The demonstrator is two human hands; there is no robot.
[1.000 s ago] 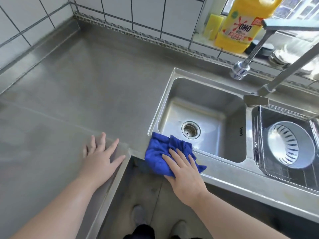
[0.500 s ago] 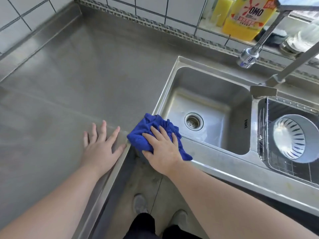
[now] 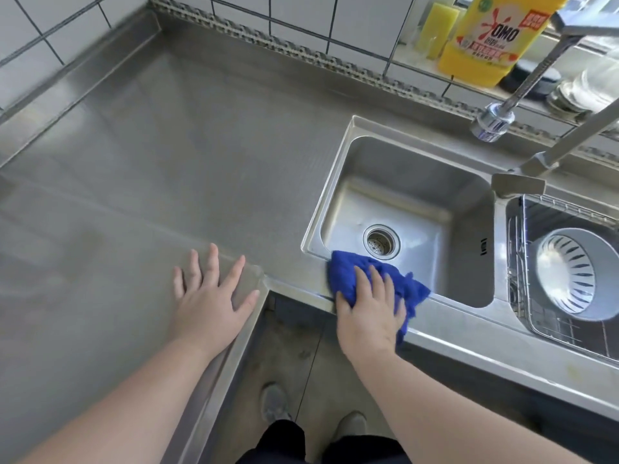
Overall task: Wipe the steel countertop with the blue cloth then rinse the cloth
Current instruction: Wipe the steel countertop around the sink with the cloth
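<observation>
Blue cloth (image 3: 348, 276) under right hand (image 3: 370, 309), sink (image 3: 338, 182) front rim.

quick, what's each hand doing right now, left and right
Left hand: open, fingers spread, resting flat on the steel countertop.
Right hand: open, straight fingers pressing the blue cloth onto the sink's front rim.

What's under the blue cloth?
The blue cloth lies on the sink's front rim, pressed down by the right hand. The steel beneath it is covered, so nothing there can be seen.
</observation>
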